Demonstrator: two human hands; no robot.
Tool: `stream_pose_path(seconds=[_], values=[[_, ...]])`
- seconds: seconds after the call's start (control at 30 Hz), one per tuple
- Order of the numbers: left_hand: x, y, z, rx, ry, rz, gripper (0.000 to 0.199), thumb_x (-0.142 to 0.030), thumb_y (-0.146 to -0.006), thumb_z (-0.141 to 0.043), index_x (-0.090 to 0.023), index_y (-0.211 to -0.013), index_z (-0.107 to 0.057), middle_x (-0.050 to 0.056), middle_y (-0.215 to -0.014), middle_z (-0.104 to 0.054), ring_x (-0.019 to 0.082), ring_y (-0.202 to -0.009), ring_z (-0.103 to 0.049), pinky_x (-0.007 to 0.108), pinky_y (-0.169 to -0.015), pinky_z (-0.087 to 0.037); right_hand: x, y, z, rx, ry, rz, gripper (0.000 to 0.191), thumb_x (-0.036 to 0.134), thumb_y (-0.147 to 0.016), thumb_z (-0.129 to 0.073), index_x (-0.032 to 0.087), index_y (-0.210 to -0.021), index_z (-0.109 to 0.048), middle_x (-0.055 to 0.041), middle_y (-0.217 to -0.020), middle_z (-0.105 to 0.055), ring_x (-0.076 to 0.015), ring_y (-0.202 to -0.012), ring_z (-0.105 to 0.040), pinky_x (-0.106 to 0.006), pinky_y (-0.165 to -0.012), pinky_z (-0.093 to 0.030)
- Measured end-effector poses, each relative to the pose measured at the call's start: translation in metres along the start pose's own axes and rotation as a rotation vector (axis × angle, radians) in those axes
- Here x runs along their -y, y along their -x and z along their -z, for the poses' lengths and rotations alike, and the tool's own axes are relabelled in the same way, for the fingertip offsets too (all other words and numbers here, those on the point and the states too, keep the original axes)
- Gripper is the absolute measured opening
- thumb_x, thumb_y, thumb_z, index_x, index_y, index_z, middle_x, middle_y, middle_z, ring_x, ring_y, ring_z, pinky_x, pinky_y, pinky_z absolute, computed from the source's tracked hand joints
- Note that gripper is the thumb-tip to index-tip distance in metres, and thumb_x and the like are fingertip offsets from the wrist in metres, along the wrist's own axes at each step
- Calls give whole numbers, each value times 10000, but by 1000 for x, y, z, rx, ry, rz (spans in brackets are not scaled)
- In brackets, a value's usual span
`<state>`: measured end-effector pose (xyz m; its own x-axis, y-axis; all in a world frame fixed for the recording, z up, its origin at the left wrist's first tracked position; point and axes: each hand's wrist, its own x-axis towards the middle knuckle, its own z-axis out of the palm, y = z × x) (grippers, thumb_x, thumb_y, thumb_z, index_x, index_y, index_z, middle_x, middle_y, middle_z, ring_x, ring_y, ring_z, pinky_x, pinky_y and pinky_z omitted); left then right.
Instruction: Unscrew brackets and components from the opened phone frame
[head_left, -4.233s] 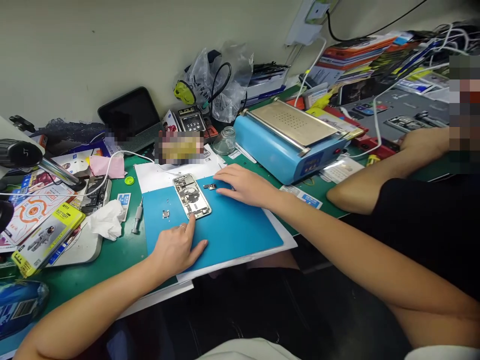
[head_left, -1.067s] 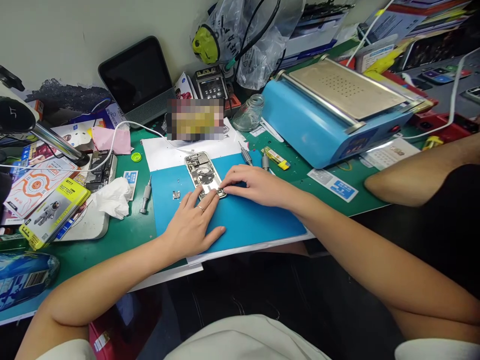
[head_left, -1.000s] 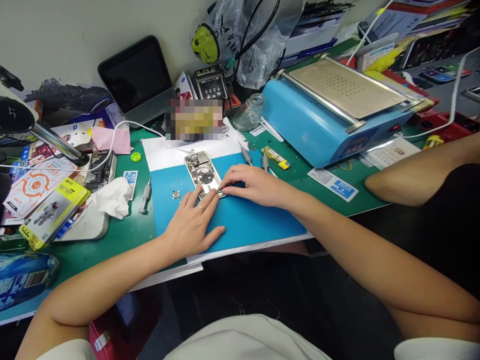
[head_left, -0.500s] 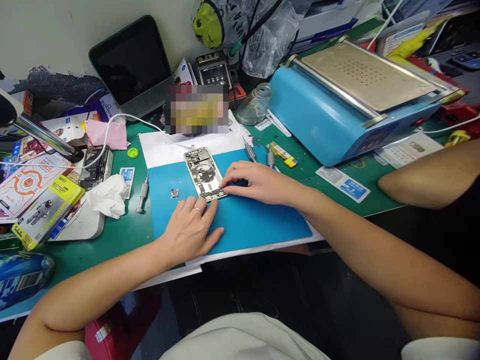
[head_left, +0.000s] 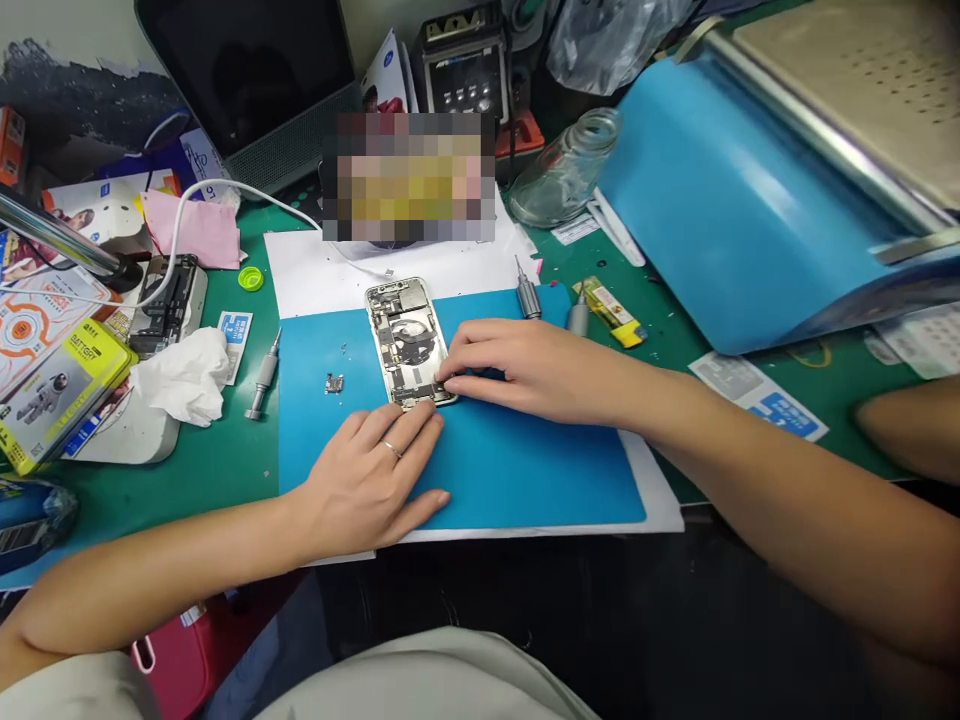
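An opened phone housing [head_left: 403, 318], its inner boards and a round coil showing, lies face up on a blue mat [head_left: 525, 480]. Along its bottom edge rest the fingertips of my left hand [head_left: 367, 470], palm down with the thumb held apart. My right hand [head_left: 525, 368] pinches thumb and forefinger together at the housing's lower right edge. Whatever is between those fingertips is hidden. Left of the phone, a small metal part [head_left: 334, 383] and a few tiny pieces lie on the mat.
One screwdriver [head_left: 263, 375] lies left of the mat. Two more, a grey one [head_left: 528, 290] and another [head_left: 578, 317], are beyond my right hand beside a yellow-ended lighter [head_left: 613, 312]. A glass jar [head_left: 566, 170] and a large blue machine [head_left: 720, 200] stand at the back right.
The camera view has come closer and shifted, so the bench looks larger. Both hands stay at the phone's lower end, with the left fingers slightly straighter.
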<state>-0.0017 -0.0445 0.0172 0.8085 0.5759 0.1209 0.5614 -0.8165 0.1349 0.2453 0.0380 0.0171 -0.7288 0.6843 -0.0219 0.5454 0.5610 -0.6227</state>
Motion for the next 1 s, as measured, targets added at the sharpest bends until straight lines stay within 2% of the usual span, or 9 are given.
stream_pose_path(seconds=[0.17,0.37,0.7,1.0], values=[[2,-3,-2,67,53,53,718,-555,-1015,-405,-49,-1523,-369,205,-1550,-439,389,-1423,-379,505,-1104,-373,-4,-5,-3,-72,-30,20,301,379,-1005,-476,220,-956,-727,-77,-927,-680,-209,-856,-662,-335,-749,-504],[5,-5,-2,116,93,54,717,-525,-1009,-438,-32,-1525,-370,171,-1603,-373,407,-1477,-298,538,-1182,-287,-4,1,-12,-153,-6,59,269,355,-1004,-507,218,-943,-731,-76,-900,-676,-216,-886,-654,-360,-791,-527],[4,-2,0,128,112,99,742,-529,-991,-474,-84,-1563,-316,147,-1592,-402,397,-1497,-282,555,-1163,-360,-1,-2,-21,-248,67,139,190,310,-993,-541,211,-941,-695,-71,-846,-669,-203,-813,-620,-345,-688,-534],[5,-4,1,111,114,91,745,-518,-984,-501,-54,-1542,-338,147,-1598,-389,411,-1495,-265,557,-1155,-380,0,-3,-24,-274,96,220,223,223,-1009,-489,182,-923,-691,-67,-809,-657,-188,-770,-577,-324,-668,-505]])
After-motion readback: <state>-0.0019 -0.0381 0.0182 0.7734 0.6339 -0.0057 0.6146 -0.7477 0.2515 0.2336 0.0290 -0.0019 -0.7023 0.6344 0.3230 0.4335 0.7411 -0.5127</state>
